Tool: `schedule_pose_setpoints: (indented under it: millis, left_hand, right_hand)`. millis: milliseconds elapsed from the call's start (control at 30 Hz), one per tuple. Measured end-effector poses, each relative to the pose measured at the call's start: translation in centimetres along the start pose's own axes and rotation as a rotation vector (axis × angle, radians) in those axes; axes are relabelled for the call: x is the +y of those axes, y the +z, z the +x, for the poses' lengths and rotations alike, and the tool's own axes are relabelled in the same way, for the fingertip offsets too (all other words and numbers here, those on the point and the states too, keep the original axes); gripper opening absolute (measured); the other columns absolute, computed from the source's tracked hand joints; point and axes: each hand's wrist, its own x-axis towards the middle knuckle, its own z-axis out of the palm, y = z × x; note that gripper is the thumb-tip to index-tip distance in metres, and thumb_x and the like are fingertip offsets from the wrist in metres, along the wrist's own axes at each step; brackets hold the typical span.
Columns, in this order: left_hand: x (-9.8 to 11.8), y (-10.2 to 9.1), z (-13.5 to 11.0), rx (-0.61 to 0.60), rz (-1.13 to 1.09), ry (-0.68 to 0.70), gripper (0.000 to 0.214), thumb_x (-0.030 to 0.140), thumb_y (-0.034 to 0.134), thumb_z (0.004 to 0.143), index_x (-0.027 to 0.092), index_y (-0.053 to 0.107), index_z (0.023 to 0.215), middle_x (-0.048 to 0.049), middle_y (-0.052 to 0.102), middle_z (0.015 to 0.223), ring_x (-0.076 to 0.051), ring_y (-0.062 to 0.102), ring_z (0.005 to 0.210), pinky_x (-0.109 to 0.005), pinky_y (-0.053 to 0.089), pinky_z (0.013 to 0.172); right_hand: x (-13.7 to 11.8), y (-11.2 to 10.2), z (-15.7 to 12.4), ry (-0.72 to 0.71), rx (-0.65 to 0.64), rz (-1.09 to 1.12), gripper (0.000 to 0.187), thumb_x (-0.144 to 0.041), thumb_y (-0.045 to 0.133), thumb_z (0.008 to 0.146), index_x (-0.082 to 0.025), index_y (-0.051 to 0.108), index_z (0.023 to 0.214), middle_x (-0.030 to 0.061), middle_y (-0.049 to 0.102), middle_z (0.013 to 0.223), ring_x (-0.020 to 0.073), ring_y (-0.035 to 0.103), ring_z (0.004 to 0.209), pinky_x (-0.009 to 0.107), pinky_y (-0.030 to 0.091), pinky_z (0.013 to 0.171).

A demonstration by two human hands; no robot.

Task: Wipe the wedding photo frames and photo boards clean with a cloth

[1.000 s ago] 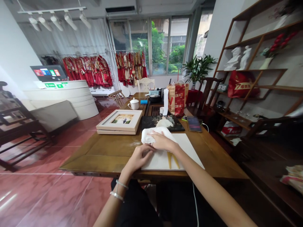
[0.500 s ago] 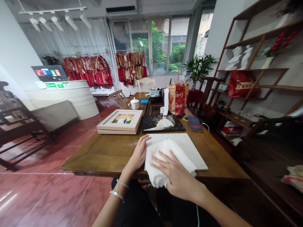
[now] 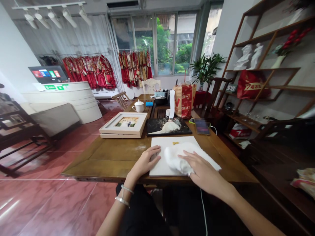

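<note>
A flat white panel [image 3: 161, 168] lies on the brown wooden table [image 3: 115, 157] near its front edge. My left hand [image 3: 146, 160] rests on the panel's left edge, fingers stretched over its top face. Under my right hand [image 3: 208, 175], a bunched white cloth [image 3: 172, 159] is pressed against the panel, its far side loosely folded. My right fingers curve over the cloth, and part of it is hidden beneath them. A small yellowish-brown mark [image 3: 175, 143] shows on the panel just beyond the cloth.
Behind the panel lie stacked pale picture frames [image 3: 105, 131] and a dark photo panel [image 3: 154, 126]. A phone [image 3: 202, 127] with a white cable is at the right. Farther back stand a lidded white cup [image 3: 139, 106] and a red-and-brown paper bag [image 3: 184, 103].
My right hand has moved right and bunched the cloth, baring more of the panel's left side and the brownish mark. My left hand has come slightly nearer and farther onto the panel.
</note>
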Motion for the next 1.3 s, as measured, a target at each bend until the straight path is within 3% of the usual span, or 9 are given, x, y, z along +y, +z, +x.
schedule_pose_setpoints:
  millis: [167,333,467,633,800,933,1067,1167,1300]
  left_hand:
    - [0.1,-0.1,0.0,0.016,-0.015,-0.004,0.034,0.029,0.055,0.087,0.016,0.063,0.117,-0.0118,0.057,0.132,-0.025,0.052,0.124,-0.043,0.038,0.108]
    - [0.1,0.0,0.1,0.044,-0.019,-0.006,0.032,0.026,0.057,0.085,0.015,0.065,0.114,-0.0131,0.06,0.128,-0.026,0.055,0.12,-0.044,0.04,0.105]
    - [0.2,-0.2,0.2,0.054,-0.005,-0.016,0.032,0.023,0.058,0.083,0.015,0.066,0.114,-0.0134,0.061,0.126,-0.026,0.057,0.117,-0.044,0.041,0.104]
    - [0.1,-0.2,0.4,0.056,0.01,-0.008,0.031,0.019,0.058,0.081,0.015,0.067,0.11,-0.0134,0.064,0.122,-0.026,0.058,0.116,-0.043,0.043,0.103]
    - [-0.3,0.0,0.3,0.068,-0.026,0.009,0.031,0.021,0.058,0.082,0.016,0.066,0.111,-0.0133,0.063,0.124,-0.027,0.057,0.118,-0.045,0.042,0.103]
    - [-0.3,0.0,0.2,0.048,-0.045,-0.002,0.03,0.021,0.057,0.082,0.015,0.067,0.11,-0.0137,0.061,0.126,-0.027,0.056,0.12,-0.046,0.04,0.105]
    - [-0.2,-0.2,0.3,0.051,-0.05,-0.001,0.029,0.022,0.058,0.083,0.015,0.067,0.11,-0.0136,0.062,0.125,-0.026,0.056,0.12,-0.046,0.04,0.105]
    - [-0.1,-0.2,0.3,0.049,-0.035,0.001,0.029,0.022,0.058,0.083,0.016,0.067,0.11,-0.013,0.063,0.124,-0.026,0.056,0.119,-0.045,0.041,0.104]
    - [-0.1,-0.1,0.4,0.04,-0.006,-0.007,0.029,0.024,0.058,0.084,0.016,0.067,0.111,-0.0135,0.062,0.124,-0.025,0.056,0.119,-0.045,0.041,0.105]
  right_hand:
    - [3.5,0.4,6.0,0.099,0.07,-0.06,0.065,-0.01,0.042,0.071,-0.013,0.046,0.136,0.0083,0.044,0.143,0.026,0.025,0.138,0.049,0.014,0.113]
    - [3.1,1.0,8.2,0.032,0.042,-0.066,0.073,-0.007,0.047,0.065,-0.024,0.045,0.137,0.0059,0.036,0.148,0.0304,0.016,0.14,0.058,0.005,0.11]
    - [1.2,1.6,6.4,-0.092,0.0,-0.069,0.08,-0.006,0.047,0.059,-0.028,0.046,0.136,0.0034,0.034,0.15,0.0296,0.01,0.142,0.058,0.002,0.11]
    - [-0.8,0.2,0.5,-0.214,-0.117,0.058,0.085,-0.004,0.042,0.052,-0.033,0.052,0.131,-0.0034,0.04,0.146,0.0233,0.015,0.141,0.052,0.003,0.114]
    - [0.0,-1.6,-3.0,-0.182,-0.175,0.196,0.073,-0.004,0.041,0.059,-0.028,0.056,0.127,-0.0025,0.046,0.142,0.0208,0.027,0.138,0.046,0.012,0.115]
    - [3.4,-1.2,0.2,-0.027,0.001,0.183,0.065,-0.008,0.041,0.069,-0.019,0.05,0.132,0.0054,0.044,0.143,0.0218,0.03,0.137,0.044,0.022,0.113]
    - [5.9,0.0,5.4,0.09,0.093,0.021,0.064,-0.008,0.041,0.07,-0.013,0.048,0.134,0.0103,0.043,0.143,0.0258,0.024,0.139,0.05,0.013,0.113]
    - [5.6,0.5,8.4,0.102,0.074,0.002,0.065,-0.01,0.042,0.072,-0.015,0.045,0.136,0.0114,0.037,0.147,0.0327,0.018,0.14,0.061,0.009,0.109]
    - [3.4,0.7,10.0,0.03,0.003,-0.004,0.068,-0.009,0.045,0.068,-0.019,0.047,0.136,0.008,0.034,0.15,0.0328,0.015,0.14,0.062,0.006,0.109]
